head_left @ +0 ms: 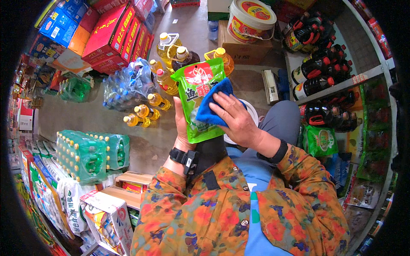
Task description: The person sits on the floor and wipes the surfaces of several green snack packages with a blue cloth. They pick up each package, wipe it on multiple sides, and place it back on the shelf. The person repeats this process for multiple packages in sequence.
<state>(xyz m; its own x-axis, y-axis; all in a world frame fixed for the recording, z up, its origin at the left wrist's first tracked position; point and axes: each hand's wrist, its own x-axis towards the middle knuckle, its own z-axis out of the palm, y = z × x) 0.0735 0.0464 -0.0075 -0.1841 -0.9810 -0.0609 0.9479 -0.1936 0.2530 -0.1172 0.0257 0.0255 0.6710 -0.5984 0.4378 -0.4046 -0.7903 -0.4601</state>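
Observation:
A green printed plastic food pouch (pixel 189 96) is held up in front of my chest, its front facing me. My left hand (pixel 182 128) grips its left edge, the thumb showing and the other fingers hidden behind the pouch. Against the pouch's right side lies a folded blue cloth (pixel 209 110). My right hand (pixel 235 120) presses this cloth flat onto the pouch with its fingers spread over it. Dark straps circle both wrists.
Several oil bottles (pixel 166 84) stand on the floor beyond the pouch. Left are wrapped bottle packs (pixel 81 155) and red cartons (pixel 109 35). A metal shelf (pixel 342 86) holds dark sauce bottles (pixel 312 88) on the right. A white bucket (pixel 251 20) sits on a cardboard box (pixel 243 52).

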